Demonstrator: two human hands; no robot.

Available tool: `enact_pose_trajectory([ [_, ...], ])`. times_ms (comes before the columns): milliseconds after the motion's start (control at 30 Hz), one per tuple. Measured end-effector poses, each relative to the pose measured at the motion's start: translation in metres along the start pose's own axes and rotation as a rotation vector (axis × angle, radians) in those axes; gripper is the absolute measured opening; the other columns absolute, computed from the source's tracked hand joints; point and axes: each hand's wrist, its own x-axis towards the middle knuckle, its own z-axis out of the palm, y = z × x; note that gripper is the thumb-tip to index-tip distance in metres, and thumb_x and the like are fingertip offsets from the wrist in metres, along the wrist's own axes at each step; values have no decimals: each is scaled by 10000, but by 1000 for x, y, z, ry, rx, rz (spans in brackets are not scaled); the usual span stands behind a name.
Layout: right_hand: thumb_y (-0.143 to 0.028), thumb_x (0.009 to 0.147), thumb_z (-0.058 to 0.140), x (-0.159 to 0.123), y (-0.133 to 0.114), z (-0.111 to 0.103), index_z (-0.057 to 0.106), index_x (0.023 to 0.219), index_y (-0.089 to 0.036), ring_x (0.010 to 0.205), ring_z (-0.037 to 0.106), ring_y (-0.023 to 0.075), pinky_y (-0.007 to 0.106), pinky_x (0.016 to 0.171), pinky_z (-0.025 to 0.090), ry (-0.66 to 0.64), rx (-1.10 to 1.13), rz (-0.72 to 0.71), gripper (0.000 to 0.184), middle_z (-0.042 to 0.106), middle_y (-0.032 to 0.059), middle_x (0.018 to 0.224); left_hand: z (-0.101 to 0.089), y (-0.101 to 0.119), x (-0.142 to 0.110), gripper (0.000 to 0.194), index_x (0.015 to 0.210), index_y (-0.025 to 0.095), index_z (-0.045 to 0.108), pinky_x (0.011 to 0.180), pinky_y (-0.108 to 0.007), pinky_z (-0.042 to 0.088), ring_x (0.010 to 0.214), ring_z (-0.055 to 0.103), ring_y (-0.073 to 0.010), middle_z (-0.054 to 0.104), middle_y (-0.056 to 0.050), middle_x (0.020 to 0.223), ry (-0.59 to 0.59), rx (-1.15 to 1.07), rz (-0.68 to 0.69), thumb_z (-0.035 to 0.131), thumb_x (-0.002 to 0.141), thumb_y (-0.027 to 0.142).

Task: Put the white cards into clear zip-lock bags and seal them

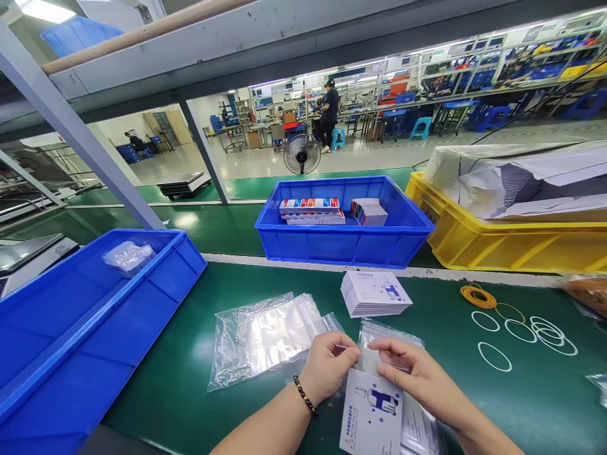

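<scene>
My left hand [327, 370] and my right hand [417, 376] both pinch the top edge of a clear plastic zip bag [386, 341] low in the middle of the view. A white printed card [372, 417] with a blue figure lies against the bag just below my hands. A heap of empty clear bags [270, 335] lies to the left of my left hand. A stack of the same white cards [374, 294] sits on the green table [199, 379] just beyond my hands.
A blue tray [71, 328] at left holds a bagged item [129, 256]. A blue bin [344, 243] with boxes stands behind, a yellow crate [497, 243] to its right. Rubber bands [516, 325] lie at right. A person stands far off by a fan [302, 153].
</scene>
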Motion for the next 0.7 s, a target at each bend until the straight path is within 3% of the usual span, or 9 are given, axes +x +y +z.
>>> enact_pose_trajectory([
  [100,-402,713,534,1,-5,6,552,612,-200,569,505,149,275,551,441,41,-47,-39,226,527,-12,581,1,-1,-1,222,574,163,522,495,-227,348,488,433,-91,491,27,522,8,13,-8,611,595,365],
  [167,-402,730,510,2,-7,9,514,559,-202,553,485,142,264,524,424,83,-88,-81,263,515,-14,568,1,-1,-2,209,579,159,532,497,-224,346,494,435,-89,498,26,530,-4,10,-20,616,589,350],
  [500,-389,782,460,-1,-9,18,535,578,-207,569,521,153,267,538,440,89,-242,-202,283,550,1,589,1,-2,-3,184,552,149,538,519,-221,346,523,436,-94,500,17,546,-62,117,17,595,626,308],
  [600,-395,786,452,-1,-12,9,552,592,-212,579,536,160,272,549,446,92,-257,-219,285,569,9,607,-7,2,-2,205,690,147,592,568,-230,383,601,486,-117,561,-9,664,-121,177,83,616,632,343],
  [700,-413,772,457,-1,-12,-10,570,617,-215,595,557,172,271,527,449,165,-266,-187,276,589,22,642,-17,9,0,213,790,167,577,591,-239,393,636,505,-130,579,-17,719,-11,425,166,511,741,363],
])
